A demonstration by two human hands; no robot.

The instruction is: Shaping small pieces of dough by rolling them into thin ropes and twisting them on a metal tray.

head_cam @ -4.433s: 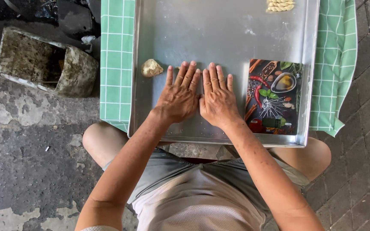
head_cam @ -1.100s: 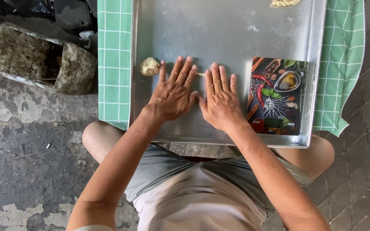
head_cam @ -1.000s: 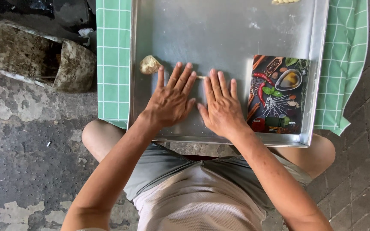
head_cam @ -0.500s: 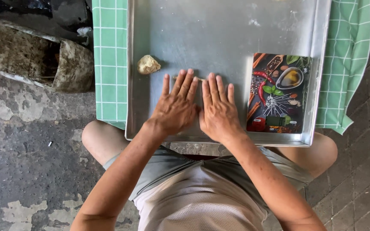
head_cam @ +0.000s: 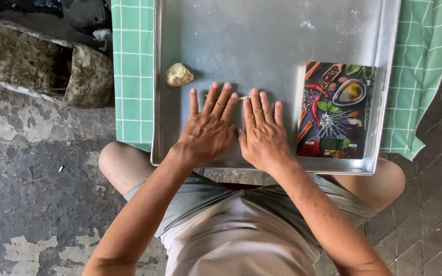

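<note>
Both hands lay flat and open on the metal tray [head_cam: 282, 36], side by side, thumbs nearly touching. The left hand [head_cam: 210, 128] and right hand [head_cam: 263, 134] pressed a thin roll of dough [head_cam: 242, 97], only its tip showing between the fingertips. Compared with a second earlier, the hands had drawn back toward the tray's near edge, so the dough lump [head_cam: 178, 74] sat farther from the left fingers. The printed board [head_cam: 336, 110] stayed at the right.
</note>
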